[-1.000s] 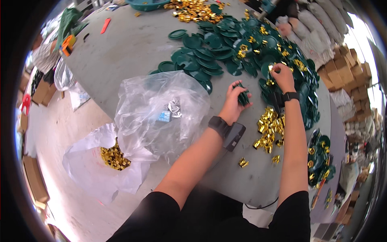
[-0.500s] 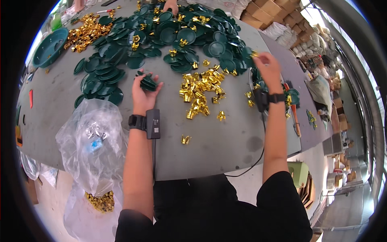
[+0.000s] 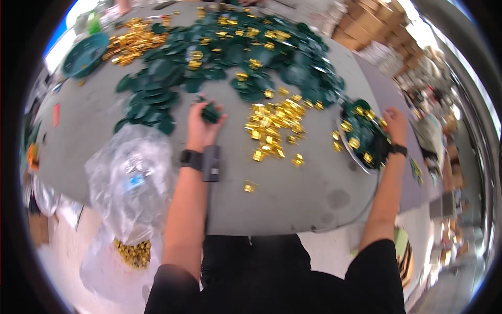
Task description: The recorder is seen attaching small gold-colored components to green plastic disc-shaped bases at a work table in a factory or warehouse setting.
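My left hand (image 3: 204, 124) is closed around a few small dark green discs (image 3: 210, 113) above the grey table, left of the middle. My right hand (image 3: 396, 124) is at the right rim of a round tray (image 3: 361, 166). Motion smears its fingers, so whether they hold anything is unclear. In the tray lie green discs (image 3: 361, 128) with gold crown-shaped pieces (image 3: 354, 143) among them. Between my hands is a loose heap of shiny gold pieces (image 3: 274, 123). One gold piece (image 3: 250, 186) lies alone nearer to me.
A broad pile of green discs (image 3: 230, 55) spreads over the table's far side. Copper-gold pieces (image 3: 137, 39) lie beside a green basin (image 3: 85, 56) at far left. A clear plastic bag (image 3: 130, 178) hangs over the near left edge. Cartons (image 3: 366, 26) are stacked behind.
My right hand has moved from beyond the tray, where it pinched a gold piece, to the tray's right rim. My left hand still holds the green discs. The whole view has shifted.
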Available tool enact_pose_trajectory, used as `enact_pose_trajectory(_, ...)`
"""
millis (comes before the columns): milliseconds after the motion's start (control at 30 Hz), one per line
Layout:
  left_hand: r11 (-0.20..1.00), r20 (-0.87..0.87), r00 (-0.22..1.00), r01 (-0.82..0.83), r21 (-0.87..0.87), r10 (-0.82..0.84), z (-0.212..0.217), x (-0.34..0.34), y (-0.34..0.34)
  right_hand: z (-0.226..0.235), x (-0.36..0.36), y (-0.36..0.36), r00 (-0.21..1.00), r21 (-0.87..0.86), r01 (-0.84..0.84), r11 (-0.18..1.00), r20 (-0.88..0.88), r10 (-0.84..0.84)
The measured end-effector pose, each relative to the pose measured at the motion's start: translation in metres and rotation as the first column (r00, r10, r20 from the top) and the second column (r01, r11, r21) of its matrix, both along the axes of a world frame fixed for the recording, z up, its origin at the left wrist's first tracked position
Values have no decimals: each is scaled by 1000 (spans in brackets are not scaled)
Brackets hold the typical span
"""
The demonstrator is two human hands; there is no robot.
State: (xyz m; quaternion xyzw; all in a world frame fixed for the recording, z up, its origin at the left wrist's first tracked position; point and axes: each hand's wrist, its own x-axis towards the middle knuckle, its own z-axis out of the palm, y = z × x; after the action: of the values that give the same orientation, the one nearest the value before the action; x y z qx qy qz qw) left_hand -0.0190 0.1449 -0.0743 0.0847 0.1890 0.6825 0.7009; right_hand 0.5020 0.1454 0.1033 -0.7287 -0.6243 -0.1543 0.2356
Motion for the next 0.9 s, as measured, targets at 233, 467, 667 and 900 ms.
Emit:
enact_pose_trajectory(233,979,-271,945,-151,140,184,37,1,0,12,-164,8,796,-37,-497,867,-417,439)
enact_pose_trajectory(467,1000,-178,984,4,6,-3,24,-1,-1,-23,-361,87,446,-194,-895,402,-411,795)
enact_pose_trajectory(667,979,-170,967,-200,-47,190,23,10,-3,-95,-448,194,494,-196,-866,460,-183,850)
enact_pose_trajectory(900,975,-184,960,-220,-23,213,23,5,-9,-135,-492,191,673,-160,-738,655,-238,700)
